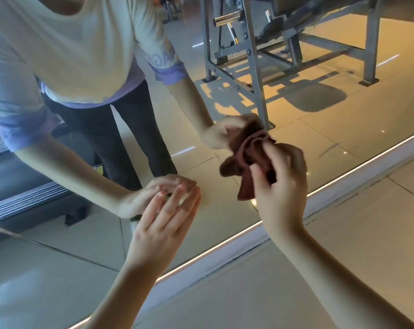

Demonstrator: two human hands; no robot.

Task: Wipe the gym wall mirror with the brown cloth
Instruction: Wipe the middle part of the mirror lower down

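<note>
Two hands are up at the mirror (319,110), low down near its bottom edge. The right hand (280,186) has the brown cloth (234,167), and that grip is closed: thumb and fingers are curled round the bunched middle, pinching it into a wad. The cloth's long axis runs roughly top to bottom in the view, leaning a little. Its gathered upper end points up and away toward the glass, where it meets its own reflection. A loose tail hangs down below the thumb, pointing at the floor (343,245).

Look at the cloth itself: a dark reddish brown, soft and napped, crumpled rather than folded flat. Curved ridges of fabric stack up at the top, and a rounded lobe sticks out to the left of the grip.

The left hand (163,224) is beside it, well left of the cloth. Its grip is open and holding nothing, fingers straight and slightly spread, tips close to the glass. I can't tell whether they touch.

A bright light strip (343,176) runs along the mirror's base. In the glass, a grey gym machine frame (251,55) shows above the cloth.
</note>
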